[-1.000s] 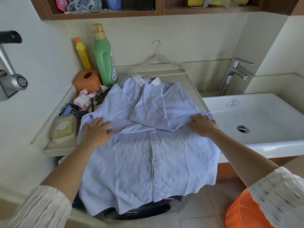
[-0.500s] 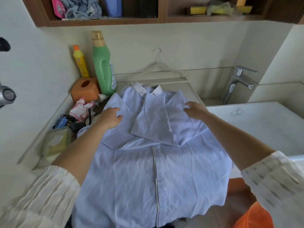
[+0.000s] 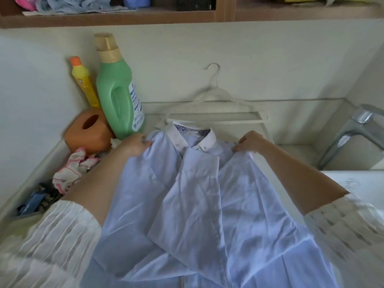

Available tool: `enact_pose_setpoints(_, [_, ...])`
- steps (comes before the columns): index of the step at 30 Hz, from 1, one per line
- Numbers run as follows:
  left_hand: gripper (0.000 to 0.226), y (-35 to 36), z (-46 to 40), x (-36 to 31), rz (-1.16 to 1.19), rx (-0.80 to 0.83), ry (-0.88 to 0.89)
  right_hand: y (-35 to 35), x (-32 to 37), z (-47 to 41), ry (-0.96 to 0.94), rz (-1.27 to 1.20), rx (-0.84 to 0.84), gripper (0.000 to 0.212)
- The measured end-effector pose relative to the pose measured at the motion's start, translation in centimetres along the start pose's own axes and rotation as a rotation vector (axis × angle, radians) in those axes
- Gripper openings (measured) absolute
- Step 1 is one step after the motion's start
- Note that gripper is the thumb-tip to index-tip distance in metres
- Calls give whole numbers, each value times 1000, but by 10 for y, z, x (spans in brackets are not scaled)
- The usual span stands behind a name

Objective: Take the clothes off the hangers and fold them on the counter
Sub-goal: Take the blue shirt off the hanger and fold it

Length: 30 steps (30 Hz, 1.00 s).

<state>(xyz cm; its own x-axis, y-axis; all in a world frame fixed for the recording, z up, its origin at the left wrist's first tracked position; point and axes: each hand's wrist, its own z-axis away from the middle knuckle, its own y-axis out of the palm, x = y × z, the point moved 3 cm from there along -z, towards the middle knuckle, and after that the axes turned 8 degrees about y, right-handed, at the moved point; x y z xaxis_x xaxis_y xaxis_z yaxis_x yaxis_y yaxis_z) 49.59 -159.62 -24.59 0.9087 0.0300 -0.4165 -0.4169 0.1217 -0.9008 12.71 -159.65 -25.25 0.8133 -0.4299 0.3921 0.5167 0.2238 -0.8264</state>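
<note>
A light blue shirt (image 3: 199,204) with a white collar lies face up on the counter, both sleeves folded across its front. My left hand (image 3: 136,145) grips the cloth at the shirt's left shoulder, beside the collar. My right hand (image 3: 250,141) pinches the cloth at the right shoulder. An empty white hanger (image 3: 214,107) leans against the wall right behind the collar. The shirt's lower part runs out of view at the bottom.
A green detergent bottle (image 3: 118,96), a yellow bottle (image 3: 84,80) and an orange tissue box (image 3: 89,132) stand at the back left. Crumpled cloths and clutter (image 3: 70,169) lie along the left edge. A tap (image 3: 351,132) and sink are at the right. A shelf (image 3: 116,17) runs overhead.
Both hands slid up from the shirt's middle to its shoulders by the collar and took hold of the cloth. The view moved closer to the counter.
</note>
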Motion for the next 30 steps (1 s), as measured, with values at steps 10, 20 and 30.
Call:
enact_pose_setpoints(10, [48,-8,-23,27,64,133,-25,-3,10,-26,-101,-1,126,17])
enact_pose_setpoints(20, [45,-48,-22,-10,27,-222,58,-62,25,-28,-135,-258,-246,44])
enact_pose_setpoints(30, [44,-30,-20,13,-191,-89,34,-31,5,-32,32,119,-108,26])
